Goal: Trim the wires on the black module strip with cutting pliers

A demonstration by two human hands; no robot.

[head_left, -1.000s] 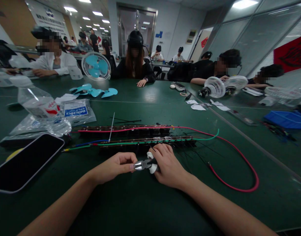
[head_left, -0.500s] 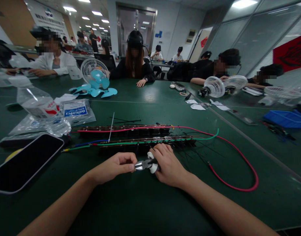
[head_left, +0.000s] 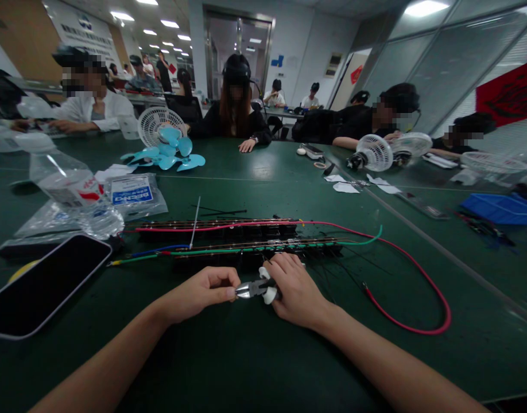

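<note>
Right hand (head_left: 295, 289) clamped on pliers (head_left: 250, 288), left hand (head_left: 212, 289) pinched at their nose, can't tell on what; both unchanged. Pliers just nearside of the black strip (head_left: 212, 261). Across the worktop (head_left: 229, 355), fan guard (head_left: 149, 129) has dropped lower.

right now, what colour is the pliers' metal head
The metal head is silver-grey; it shows best in the head view.

Pretty clearly an electronics workshop in an office-style room: dark-green flat counter (head_left: 263, 367), steel pliers with white handles (head_left: 247, 289), thick red cable (head_left: 449, 312), light-blue plastic fan blades (head_left: 191, 162), people in black headsets (head_left: 236, 67).
</note>
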